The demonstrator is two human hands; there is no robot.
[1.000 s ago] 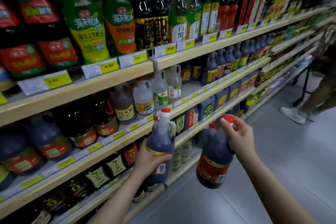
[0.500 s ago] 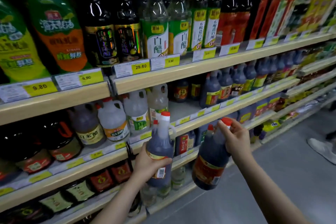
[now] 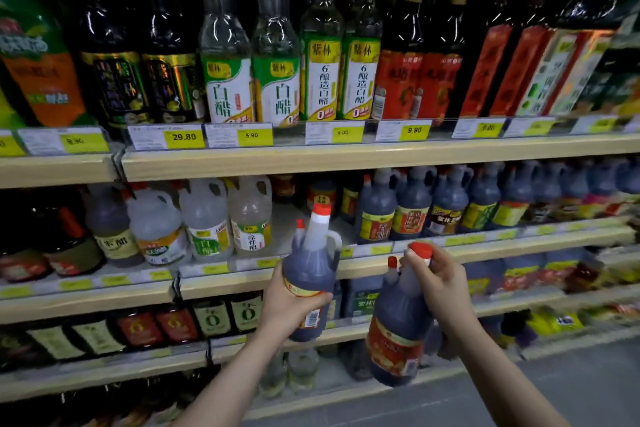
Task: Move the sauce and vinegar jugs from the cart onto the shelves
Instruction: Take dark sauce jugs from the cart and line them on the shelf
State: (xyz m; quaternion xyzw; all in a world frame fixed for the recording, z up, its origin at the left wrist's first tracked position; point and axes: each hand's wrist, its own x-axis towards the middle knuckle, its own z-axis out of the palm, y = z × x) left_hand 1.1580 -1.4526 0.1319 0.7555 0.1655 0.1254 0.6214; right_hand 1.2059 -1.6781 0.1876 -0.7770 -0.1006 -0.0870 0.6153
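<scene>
Two dark jugs were held before the shelves: the right hand gripped the lower jug at its red-capped neck, the left hand wrapped the upright jug's body. Beyond the hands, dark jugs lined the middle shelf.

Dim overall, with the top of the view nearly black. Small glints shine on the bottles up on the top shelf. The price tags read sharp mid-view; far left and right edges smear and curve.
</scene>
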